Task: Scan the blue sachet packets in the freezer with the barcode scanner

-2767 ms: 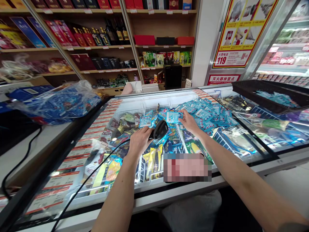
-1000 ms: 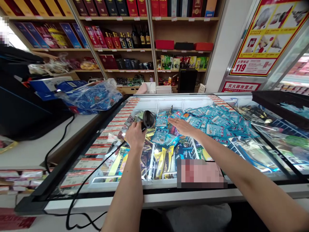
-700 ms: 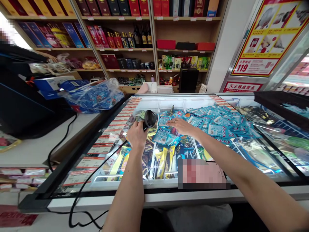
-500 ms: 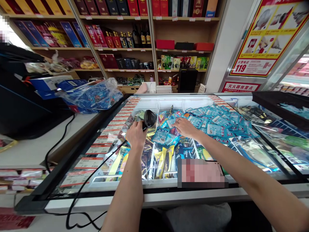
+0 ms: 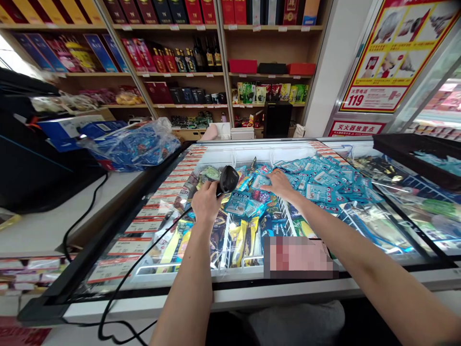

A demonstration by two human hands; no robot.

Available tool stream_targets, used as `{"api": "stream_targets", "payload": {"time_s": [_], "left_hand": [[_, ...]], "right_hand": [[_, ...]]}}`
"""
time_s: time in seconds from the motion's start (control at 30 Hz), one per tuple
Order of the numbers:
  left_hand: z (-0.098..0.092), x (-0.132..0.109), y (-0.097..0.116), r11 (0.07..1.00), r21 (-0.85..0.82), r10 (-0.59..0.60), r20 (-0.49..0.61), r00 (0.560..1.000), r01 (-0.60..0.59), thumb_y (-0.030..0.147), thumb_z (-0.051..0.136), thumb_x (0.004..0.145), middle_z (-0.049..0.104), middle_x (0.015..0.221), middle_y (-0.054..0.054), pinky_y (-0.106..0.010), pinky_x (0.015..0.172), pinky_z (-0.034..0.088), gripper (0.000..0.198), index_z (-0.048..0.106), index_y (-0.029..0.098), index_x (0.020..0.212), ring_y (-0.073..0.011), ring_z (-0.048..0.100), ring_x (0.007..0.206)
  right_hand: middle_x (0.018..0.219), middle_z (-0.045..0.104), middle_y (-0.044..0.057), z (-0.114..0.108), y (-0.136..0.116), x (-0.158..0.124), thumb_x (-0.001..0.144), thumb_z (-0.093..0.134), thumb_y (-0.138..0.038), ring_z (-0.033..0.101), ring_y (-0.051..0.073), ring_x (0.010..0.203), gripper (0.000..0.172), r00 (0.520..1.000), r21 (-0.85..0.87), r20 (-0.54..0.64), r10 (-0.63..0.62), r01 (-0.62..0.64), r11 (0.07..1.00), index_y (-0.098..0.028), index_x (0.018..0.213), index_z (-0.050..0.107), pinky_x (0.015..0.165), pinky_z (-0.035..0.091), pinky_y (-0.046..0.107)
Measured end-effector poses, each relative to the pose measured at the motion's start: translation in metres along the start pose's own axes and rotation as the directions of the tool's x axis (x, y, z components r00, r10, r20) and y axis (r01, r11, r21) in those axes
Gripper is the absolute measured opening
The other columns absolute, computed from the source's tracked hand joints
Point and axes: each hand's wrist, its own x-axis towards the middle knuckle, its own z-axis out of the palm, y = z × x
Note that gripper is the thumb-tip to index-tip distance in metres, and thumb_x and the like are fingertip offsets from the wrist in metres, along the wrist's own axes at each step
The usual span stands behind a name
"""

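Note:
A black handheld barcode scanner (image 5: 229,179) is gripped in my left hand (image 5: 206,202), its head tilted to the right over the glass top of a chest freezer (image 5: 248,286). My right hand (image 5: 281,185) hovers low at the left edge of a heap of blue flat packets (image 5: 322,178), thumb and fingers apart. Just left of its thumb lies a single blue packet (image 5: 260,182); whether they touch I cannot tell. Another blue packet (image 5: 236,203) rests between my two hands. Frozen snacks in yellow wrappers (image 5: 243,242) show beneath the glass.
The scanner's black cable (image 5: 133,270) loops over the freezer's left side. A blurred-out flat object (image 5: 300,257) lies at the near edge. Plastic-wrapped blue packs (image 5: 137,144) are on the left counter. A black tray (image 5: 418,154) stands far right, and stocked shelves (image 5: 165,74) line the back.
My right hand has shifted slightly right and its fingers have spread away from the packet. The scanner head has swung a little to the right in my left hand.

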Motion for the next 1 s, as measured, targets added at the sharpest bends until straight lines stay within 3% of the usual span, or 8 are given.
{"api": "stream_targets", "payload": {"time_s": [0.17, 0.3, 0.4, 0.5, 0.63, 1.0], "left_hand": [[-0.003, -0.001, 0.009, 0.994, -0.023, 0.109, 0.017, 0.994, -0.109, 0.035, 0.052, 0.082, 0.060, 0.101, -0.007, -0.032, 0.071, 0.042, 0.033, 0.054, 0.023, 0.113, -0.0244, 0.059, 0.091], [-0.004, -0.001, 0.017, 0.979, -0.029, 0.202, 0.023, 0.979, -0.202, 0.034, 0.053, 0.082, 0.060, 0.102, -0.008, -0.032, 0.073, 0.043, 0.033, 0.054, 0.023, 0.113, -0.0238, 0.059, 0.094], [-0.003, -0.001, 0.025, 0.959, -0.039, 0.282, 0.032, 0.959, -0.281, 0.033, 0.054, 0.082, 0.060, 0.104, -0.008, -0.032, 0.075, 0.043, 0.033, 0.054, 0.022, 0.113, -0.0242, 0.058, 0.099], [0.000, -0.002, 0.034, 0.924, -0.048, 0.383, 0.046, 0.923, -0.380, 0.032, 0.056, 0.081, 0.060, 0.106, -0.008, -0.032, 0.077, 0.043, 0.037, 0.052, 0.023, 0.116, -0.0238, 0.058, 0.099], [0.006, -0.003, 0.042, 0.889, -0.057, 0.457, 0.068, 0.887, -0.454, 0.032, 0.056, 0.080, 0.059, 0.109, -0.007, -0.033, 0.080, 0.043, 0.038, 0.051, 0.023, 0.117, -0.0232, 0.057, 0.100], [0.011, -0.004, 0.053, 0.857, -0.103, 0.512, 0.068, 0.856, -0.505, 0.030, 0.056, 0.080, 0.060, 0.104, -0.008, -0.032, 0.073, 0.043, 0.035, 0.053, 0.022, 0.113, -0.0232, 0.059, 0.093]], "right_hand": [[0.118, 0.051, 0.013, -0.011, 0.012, -0.010, 0.077, 0.063, -0.035, 0.049, 0.025, 0.109, 0.052, 0.991, 0.173, -0.072, 0.115, -0.101, 0.980, -0.014, 0.124, 0.051, 0.094, 0.040, 0.037], [0.124, 0.051, 0.011, -0.026, 0.030, -0.031, 0.080, 0.052, -0.022, 0.048, 0.025, 0.112, 0.048, 0.984, 0.282, -0.131, 0.118, -0.077, 0.956, -0.018, 0.128, 0.048, 0.098, 0.036, 0.041], [0.112, 0.058, 0.008, -0.030, 0.045, -0.048, 0.080, 0.050, -0.024, 0.057, 0.021, 0.087, 0.052, 0.968, 0.394, -0.173, 0.179, -0.099, 0.914, -0.022, 0.132, 0.042, 0.089, 0.043, 0.041], [0.091, 0.061, 0.004, -0.023, 0.056, -0.059, 0.082, 0.048, -0.029, 0.055, 0.018, 0.069, 0.046, 0.940, 0.469, -0.204, 0.274, -0.151, 0.870, -0.023, 0.127, 0.046, 0.076, 0.047, 0.039], [0.090, 0.062, 0.003, -0.011, 0.064, -0.060, 0.082, 0.047, -0.030, 0.056, 0.018, 0.070, 0.037, 0.929, 0.546, -0.240, 0.283, -0.111, 0.830, -0.025, 0.118, 0.052, 0.073, 0.049, 0.037], [0.077, 0.058, -0.001, -0.003, 0.069, -0.057, 0.080, 0.050, -0.029, 0.053, 0.015, 0.059, 0.035, 0.920, 0.623, -0.247, 0.305, -0.091, 0.777, -0.026, 0.115, 0.054, 0.061, 0.047, 0.031]]}}
